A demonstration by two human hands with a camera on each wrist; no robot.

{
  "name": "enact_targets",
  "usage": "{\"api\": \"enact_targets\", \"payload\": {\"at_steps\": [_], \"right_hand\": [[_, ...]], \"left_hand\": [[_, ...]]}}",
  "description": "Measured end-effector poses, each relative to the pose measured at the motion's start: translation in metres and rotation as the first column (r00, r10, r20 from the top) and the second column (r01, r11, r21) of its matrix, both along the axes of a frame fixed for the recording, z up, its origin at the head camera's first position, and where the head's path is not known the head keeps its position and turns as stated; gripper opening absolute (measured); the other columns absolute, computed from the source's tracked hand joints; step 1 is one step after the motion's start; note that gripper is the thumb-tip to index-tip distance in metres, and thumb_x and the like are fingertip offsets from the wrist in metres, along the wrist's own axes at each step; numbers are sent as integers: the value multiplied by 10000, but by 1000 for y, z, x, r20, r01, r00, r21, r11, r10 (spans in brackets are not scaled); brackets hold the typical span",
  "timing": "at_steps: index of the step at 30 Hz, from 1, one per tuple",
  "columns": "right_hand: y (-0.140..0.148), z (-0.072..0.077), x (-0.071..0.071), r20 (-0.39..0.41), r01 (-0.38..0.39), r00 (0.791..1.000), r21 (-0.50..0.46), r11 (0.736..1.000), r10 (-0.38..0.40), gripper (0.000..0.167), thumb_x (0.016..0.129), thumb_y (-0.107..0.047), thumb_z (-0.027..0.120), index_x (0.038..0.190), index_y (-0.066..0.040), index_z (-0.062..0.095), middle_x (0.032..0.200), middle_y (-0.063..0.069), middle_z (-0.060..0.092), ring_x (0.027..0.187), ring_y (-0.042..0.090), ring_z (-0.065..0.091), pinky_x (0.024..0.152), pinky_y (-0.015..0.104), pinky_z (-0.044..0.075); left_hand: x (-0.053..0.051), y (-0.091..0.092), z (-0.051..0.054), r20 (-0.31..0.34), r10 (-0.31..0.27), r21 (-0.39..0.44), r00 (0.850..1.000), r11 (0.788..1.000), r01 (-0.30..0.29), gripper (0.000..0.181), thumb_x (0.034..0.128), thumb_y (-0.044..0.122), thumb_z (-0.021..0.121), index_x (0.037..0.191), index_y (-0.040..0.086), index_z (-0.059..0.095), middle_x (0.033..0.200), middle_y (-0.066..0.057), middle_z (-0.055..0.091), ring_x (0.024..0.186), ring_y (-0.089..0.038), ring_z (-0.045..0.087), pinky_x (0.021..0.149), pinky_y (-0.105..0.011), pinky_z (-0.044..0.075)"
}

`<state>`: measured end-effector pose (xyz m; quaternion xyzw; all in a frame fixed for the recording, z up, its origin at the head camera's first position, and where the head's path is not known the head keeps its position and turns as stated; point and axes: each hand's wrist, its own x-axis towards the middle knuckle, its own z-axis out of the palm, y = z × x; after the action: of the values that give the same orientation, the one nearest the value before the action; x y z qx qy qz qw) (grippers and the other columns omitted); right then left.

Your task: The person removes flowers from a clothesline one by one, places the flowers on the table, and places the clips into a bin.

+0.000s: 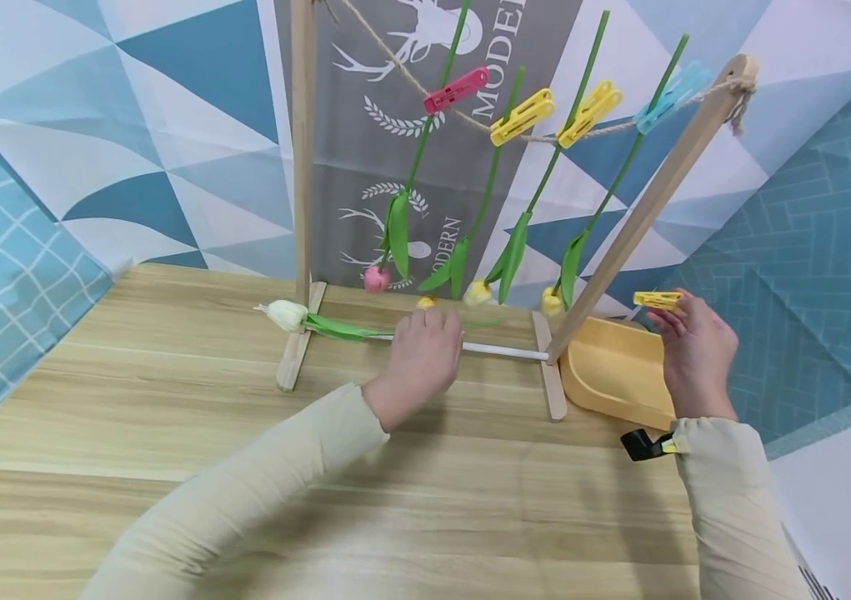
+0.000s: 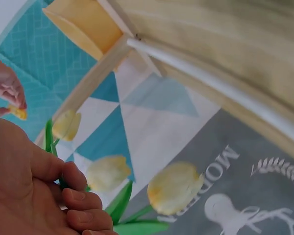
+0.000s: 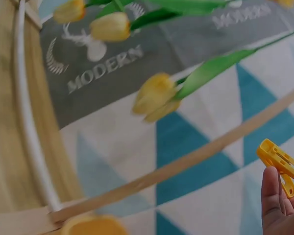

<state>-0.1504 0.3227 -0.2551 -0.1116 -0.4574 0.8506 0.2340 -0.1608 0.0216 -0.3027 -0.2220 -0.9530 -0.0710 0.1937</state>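
Observation:
In the head view my left hand (image 1: 423, 354) grips the green stem of a white tulip (image 1: 286, 315), held sideways near the white bar (image 1: 503, 350) with its bloom to the left. The left wrist view shows those fingers (image 2: 83, 208) curled, the stem mostly hidden. At the right, my right hand (image 1: 698, 358) pinches a yellow clothespin (image 1: 656, 299), also visible in the right wrist view (image 3: 279, 159). Four tulips hang bloom-down from a twine, clipped by a pink clothespin (image 1: 457, 90), two yellow ones (image 1: 523, 117) (image 1: 590, 114) and a blue one (image 1: 673, 97).
Wooden posts (image 1: 302, 158) (image 1: 653, 200) on flat feet carry the twine. A yellow bin (image 1: 613, 371) stands beside the right post, behind my right forearm. A small black object (image 1: 643, 445) is by my right sleeve. Patterned cloth (image 1: 200, 125) hangs behind the wooden table (image 1: 95, 400).

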Motion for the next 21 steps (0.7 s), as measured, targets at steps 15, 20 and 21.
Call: {"api": "enact_targets", "payload": {"at_steps": [15,20,21], "right_hand": [[26,-68,-20,245,37,969,-51,998,-24,59,901,-42,526,945,-22,560,855,67,579,629,167,627,646,232,550],[26,-82,-24,292,49,956,-78,996,-24,64,892,-19,522,953,-4,513,843,80,578,599,178,627,634,248,555],[26,-84,-25,298,49,954,-80,996,-23,61,890,-18,524,947,0,509,837,80,575,596,181,626,636,250,556]], "left_hand": [[-10,22,-50,131,-4,-50,991,999,11,252,999,270,393,896,77,520,825,-68,537,749,-199,505,602,-281,356],[-17,27,-65,192,12,-59,981,998,-1,276,1001,285,383,929,69,540,829,-71,530,780,-210,518,654,-315,397],[-18,28,-68,202,14,-64,979,998,-1,276,1002,286,380,928,72,538,827,-69,528,785,-209,519,664,-321,401]]}}
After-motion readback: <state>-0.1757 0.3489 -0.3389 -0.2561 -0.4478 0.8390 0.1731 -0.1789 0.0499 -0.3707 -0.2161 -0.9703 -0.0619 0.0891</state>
